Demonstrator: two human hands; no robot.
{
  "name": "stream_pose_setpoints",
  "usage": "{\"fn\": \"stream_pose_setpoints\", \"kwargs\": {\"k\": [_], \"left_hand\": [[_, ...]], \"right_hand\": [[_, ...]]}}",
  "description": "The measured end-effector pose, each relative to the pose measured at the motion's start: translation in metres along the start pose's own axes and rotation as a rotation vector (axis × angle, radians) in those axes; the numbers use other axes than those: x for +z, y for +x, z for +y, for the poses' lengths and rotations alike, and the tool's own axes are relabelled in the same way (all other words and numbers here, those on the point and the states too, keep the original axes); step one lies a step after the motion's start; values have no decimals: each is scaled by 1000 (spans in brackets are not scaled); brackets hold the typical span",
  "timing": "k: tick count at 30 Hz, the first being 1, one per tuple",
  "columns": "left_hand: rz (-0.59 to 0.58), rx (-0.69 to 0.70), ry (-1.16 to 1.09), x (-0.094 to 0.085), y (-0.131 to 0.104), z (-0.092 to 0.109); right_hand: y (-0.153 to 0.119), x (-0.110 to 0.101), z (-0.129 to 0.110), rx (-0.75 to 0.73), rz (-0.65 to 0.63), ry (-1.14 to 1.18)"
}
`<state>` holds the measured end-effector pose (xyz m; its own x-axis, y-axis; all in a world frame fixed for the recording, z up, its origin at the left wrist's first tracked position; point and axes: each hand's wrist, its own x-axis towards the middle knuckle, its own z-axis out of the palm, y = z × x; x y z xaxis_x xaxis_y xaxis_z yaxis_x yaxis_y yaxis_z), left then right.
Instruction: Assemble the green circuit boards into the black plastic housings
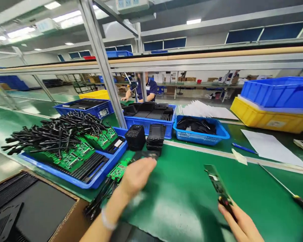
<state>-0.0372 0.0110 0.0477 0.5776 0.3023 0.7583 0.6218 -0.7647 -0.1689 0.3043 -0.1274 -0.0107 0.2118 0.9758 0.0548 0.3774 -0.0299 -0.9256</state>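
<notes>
Handling a board (217, 184) above the green counter (176, 181), my right fingers (228, 218) grip its near end; my left hand (136, 176), its grip too blurred to tell, is beside black cases (155, 136). Next calls, I judge, for steadiness.

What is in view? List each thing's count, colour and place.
Bench: one, green, centre
Circuit boards: many, green, left and centre-right
Cables: many, black, left
Plastic stacks: two, black, mid-bench
Bins: several, blue or yellow, along bench
Cardboard box: one, brown, lower left
Paper: several, white, right
Pen: one, blue, right
Screwdriver: one, yellow-black, right
Lights: several, white, ceiling
Person: one, navy-shirted, opposite
Left hand: one, bare, near stacks
Right hand: one, bare, holding circuit board
</notes>
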Motion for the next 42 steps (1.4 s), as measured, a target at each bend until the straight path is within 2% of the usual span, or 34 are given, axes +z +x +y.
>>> {"fn": "stream_pose_setpoints", "kwargs": {"k": [1,4,5,7,10,11,13,16,19,23,29,34,38,42], "left_hand": [[-11,97,-68,10,-7,29],[-96,172,-250,38,-28,101],[-102,161,-289,43,-34,117],[-83,134,-388,46,-40,132],[-87,49,-462,35,-37,128],[-148,16,-443,30,-33,123],[-350,-26,-367,25,-23,112],[-649,-10,-353,26,-13,103],[-777,-26,-430,33,-15,102],[-752,-94,-485,40,-26,102],[-695,-111,-527,46,-32,99],[-653,-92,-529,50,-30,93],[-659,-41,-507,54,-31,86],[-642,-13,-532,61,-35,81]], "right_hand": [[3,2,-1,-82,31,-142],[12,15,2,-388,66,-608],[14,20,2,-457,49,-707],[14,28,3,-529,-16,-807],[10,37,-1,-557,-113,-822],[9,40,-3,-565,-139,-807],[6,46,-7,-581,-186,-761],[5,54,-10,-595,-196,-684],[5,58,-9,-640,-145,-608],[4,58,-4,-741,-123,-629],[-4,60,-5,-552,-214,-734],[-7,66,-7,-555,-135,-741],[-8,70,0,-509,-162,-701],[-6,72,2,-539,-163,-694]]}}
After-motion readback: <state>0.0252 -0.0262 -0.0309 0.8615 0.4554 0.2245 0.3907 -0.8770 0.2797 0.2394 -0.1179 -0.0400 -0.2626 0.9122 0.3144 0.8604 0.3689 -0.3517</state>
